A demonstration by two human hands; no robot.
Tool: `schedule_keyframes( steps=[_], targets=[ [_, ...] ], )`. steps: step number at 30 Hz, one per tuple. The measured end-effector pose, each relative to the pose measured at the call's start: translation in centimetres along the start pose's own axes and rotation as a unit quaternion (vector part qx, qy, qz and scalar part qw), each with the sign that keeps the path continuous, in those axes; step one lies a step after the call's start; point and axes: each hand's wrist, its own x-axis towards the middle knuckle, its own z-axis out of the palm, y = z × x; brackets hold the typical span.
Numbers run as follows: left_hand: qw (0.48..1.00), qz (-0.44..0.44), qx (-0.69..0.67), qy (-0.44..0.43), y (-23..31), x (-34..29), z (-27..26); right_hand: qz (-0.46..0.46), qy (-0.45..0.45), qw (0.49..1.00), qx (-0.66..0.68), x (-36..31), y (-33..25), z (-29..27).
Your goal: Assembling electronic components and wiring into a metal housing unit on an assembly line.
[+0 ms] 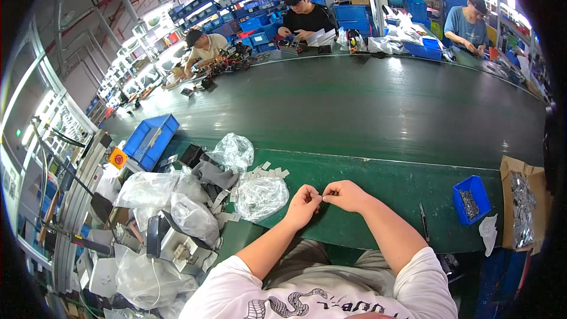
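My left hand [305,205] and my right hand [347,195] meet over the green work surface [331,171] in front of my body. Both are closed in a pinch, fingertips almost touching. Whatever sits between them is too small to make out. Left of my left hand lies a clear plastic bag [261,197], with small flat grey pieces [269,171] scattered behind it. To the right of my right forearm a dark pen-like tool [423,221] rests on the surface. Farther right stands a blue bin [471,200] holding many small metal parts.
An open cardboard box [523,204] of shiny metal pieces stands at the right edge, near a white scrap [488,234]. Filled plastic bags [150,189] and a blue crate [150,140] crowd the left. Beyond runs a dark conveyor belt [354,100], with several people working across it.
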Motion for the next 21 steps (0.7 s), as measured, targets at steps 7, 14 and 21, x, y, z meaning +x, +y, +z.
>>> schedule_keyframes(
  steps=[7, 14, 21],
  targets=[
    [1.0, -0.002, -0.029, 0.0, -0.1, 0.2, 0.0, -0.005, 0.004, 0.999, 0.048, 0.4, 1.1, 0.5],
    [0.999, 0.003, -0.047, 0.018, -0.3, 0.1, -0.3, -0.012, 0.009, 0.999, 0.037, 0.5, 0.4, 0.6],
    [0.999, 0.004, -0.043, 0.032, 0.0, 0.2, 0.4, -0.01, 0.028, 0.999, 0.042, 0.5, 1.4, 0.8]
  ],
)
